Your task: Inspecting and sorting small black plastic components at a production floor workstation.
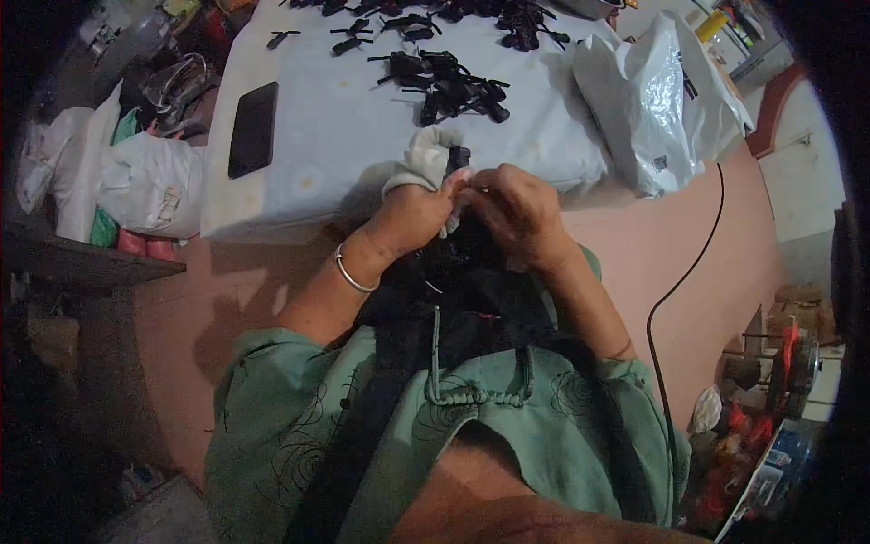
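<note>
Both hands meet in front of me at the near edge of the white-covered table (362,118). My left hand (417,213), with a silver bangle on its wrist, is closed around a small black piece (459,160) that sticks up above the fingers. A whitish cloth (426,156), perhaps a glove, wraps over the fingers of that hand. Pressed close to the left fingertips, my right hand (518,207) is closed in a pinch; what it grips is too small to make out. Farther up the table lies a pile of small black pieces with thin strips (439,83).
More black pieces (521,27) lie at the far edge. A dark phone (253,130) rests on the left of the table, and a white plastic bag (648,100) stands on the right. White bags (149,177) crowd a shelf at left. A black cable (666,313) runs down at right.
</note>
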Demonstrator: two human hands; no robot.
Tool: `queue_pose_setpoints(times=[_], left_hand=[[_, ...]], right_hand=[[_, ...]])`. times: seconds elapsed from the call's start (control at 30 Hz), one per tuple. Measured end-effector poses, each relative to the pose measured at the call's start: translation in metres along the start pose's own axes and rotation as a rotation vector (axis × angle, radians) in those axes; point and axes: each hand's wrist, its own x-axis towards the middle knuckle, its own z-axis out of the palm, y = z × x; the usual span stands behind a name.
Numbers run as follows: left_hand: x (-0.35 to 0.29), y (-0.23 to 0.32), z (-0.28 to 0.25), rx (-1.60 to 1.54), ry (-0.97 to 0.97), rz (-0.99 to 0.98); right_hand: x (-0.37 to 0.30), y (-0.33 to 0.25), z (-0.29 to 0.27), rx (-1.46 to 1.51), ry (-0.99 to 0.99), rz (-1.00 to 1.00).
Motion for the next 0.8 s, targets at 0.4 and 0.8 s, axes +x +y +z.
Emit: queue_pose_setpoints(times=[0.4,0.8], left_hand=[[-0.005,0.020,-0.005,-0.182,-0.197,-0.029],[-0.005,0.020,-0.003,-0.053,-0.061,0.043]], right_hand=[[0.002,0.001,0.013,-0.003,0.224,0.335],[-0.006,0.002,0.007,0.201,-0.128,0.466]])
